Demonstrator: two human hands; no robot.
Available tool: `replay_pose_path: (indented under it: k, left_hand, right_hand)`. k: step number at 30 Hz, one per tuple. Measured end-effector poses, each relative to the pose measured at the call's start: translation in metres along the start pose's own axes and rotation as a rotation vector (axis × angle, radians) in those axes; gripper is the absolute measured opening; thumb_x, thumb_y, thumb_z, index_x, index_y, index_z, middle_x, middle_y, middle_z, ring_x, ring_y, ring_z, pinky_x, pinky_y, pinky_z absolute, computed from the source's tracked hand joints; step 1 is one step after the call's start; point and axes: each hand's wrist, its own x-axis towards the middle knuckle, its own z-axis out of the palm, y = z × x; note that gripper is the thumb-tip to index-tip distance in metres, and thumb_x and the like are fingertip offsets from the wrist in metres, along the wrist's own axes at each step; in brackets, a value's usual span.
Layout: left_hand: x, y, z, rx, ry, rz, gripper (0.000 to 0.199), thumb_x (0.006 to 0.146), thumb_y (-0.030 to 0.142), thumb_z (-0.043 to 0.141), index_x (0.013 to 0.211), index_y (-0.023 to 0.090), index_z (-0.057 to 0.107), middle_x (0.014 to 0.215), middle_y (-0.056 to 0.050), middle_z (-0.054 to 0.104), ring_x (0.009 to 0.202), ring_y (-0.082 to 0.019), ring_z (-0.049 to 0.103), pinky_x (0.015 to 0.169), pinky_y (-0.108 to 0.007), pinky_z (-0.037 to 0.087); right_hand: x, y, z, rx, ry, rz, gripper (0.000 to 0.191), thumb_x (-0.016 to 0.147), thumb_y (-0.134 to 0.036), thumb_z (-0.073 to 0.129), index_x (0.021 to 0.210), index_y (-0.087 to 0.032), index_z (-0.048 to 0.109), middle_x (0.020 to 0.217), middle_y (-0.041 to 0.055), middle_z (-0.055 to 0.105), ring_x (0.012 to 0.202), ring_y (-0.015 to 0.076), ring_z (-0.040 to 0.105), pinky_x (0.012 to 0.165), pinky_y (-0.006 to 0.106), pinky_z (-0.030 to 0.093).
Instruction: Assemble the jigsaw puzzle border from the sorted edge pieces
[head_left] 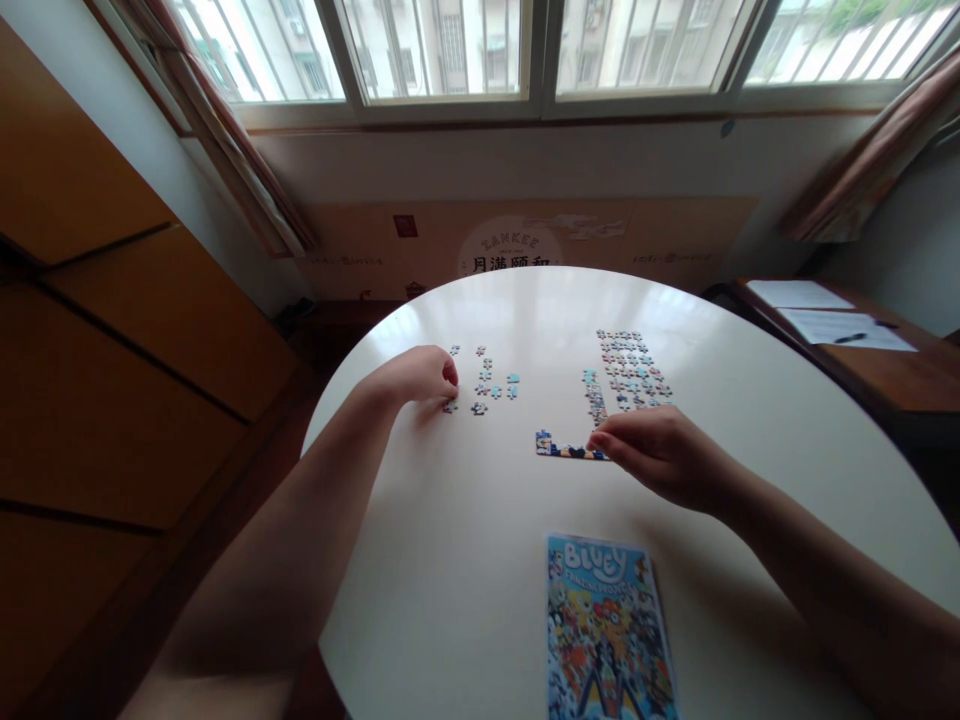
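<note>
My left hand (429,374) is closed at the left of the white table, its fingertips just above a loose puzzle piece (450,407). Whatever sits between those fingers is hidden. Thumb and forefinger of my right hand (660,452) are pinched together at the right part of a joined puzzle strip (559,450), apparently on a puzzle piece mostly covered by the fingers. The strip forms a low corner with a short upright end at its left. Between my hands lie several loose blue and multicoloured pieces (496,392). A narrow column of pieces (594,392) runs down to my right hand.
Rows of puzzle pieces (634,362) lie beyond my right hand. A colourful Bluey picture sheet (607,630) rests near the front of the round white table (442,580). Papers and a pen lie on a brown side table (922,385) at right; wooden cabinets (97,390) stand left.
</note>
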Motion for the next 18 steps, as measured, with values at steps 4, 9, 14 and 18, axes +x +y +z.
replay_pose_path:
  k: [4,9,14,18]
  left_hand:
    - [0.003,-0.005,0.000,-0.040,-0.036,0.009,0.018,0.064,0.029,0.070,0.079,0.022,0.076,0.086,-0.006,0.076,0.077,-0.022,0.067,0.062,-0.026,0.046]
    - [0.010,-0.021,0.000,-0.134,-0.086,0.004,0.018,0.064,0.033,0.069,0.077,0.022,0.072,0.082,-0.004,0.075,0.074,-0.022,0.066,0.061,-0.027,0.046]
    - [0.004,-0.024,-0.010,-0.276,0.018,0.081,0.018,0.068,0.033,0.072,0.082,0.022,0.070,0.086,-0.004,0.075,0.077,-0.020,0.066,0.062,-0.027,0.048]
    - [-0.010,0.007,-0.009,-0.524,0.116,0.192,0.021,0.077,0.037,0.069,0.093,0.023,0.073,0.089,-0.006,0.076,0.071,-0.018,0.065,0.052,-0.026,0.044]
  right_hand:
    - [0.000,0.000,0.001,0.009,0.003,-0.002,0.036,0.099,-0.040,0.050,0.078,-0.016,0.068,0.058,-0.0020,0.053,0.053,0.0085,0.047,0.055,0.023,0.036]
    - [0.000,0.001,0.002,0.009,0.009,-0.006,0.038,0.100,-0.040,0.049,0.076,-0.016,0.067,0.058,-0.0027,0.051,0.054,0.0078,0.046,0.055,0.023,0.035]
    - [0.002,0.002,0.004,0.011,-0.008,-0.022,0.038,0.100,-0.040,0.049,0.077,-0.015,0.067,0.058,-0.0025,0.051,0.054,0.0076,0.046,0.055,0.023,0.035]
    - [0.003,0.003,0.007,0.005,0.000,-0.011,0.037,0.100,-0.039,0.049,0.079,-0.015,0.068,0.058,-0.0025,0.053,0.053,0.0073,0.047,0.055,0.024,0.035]
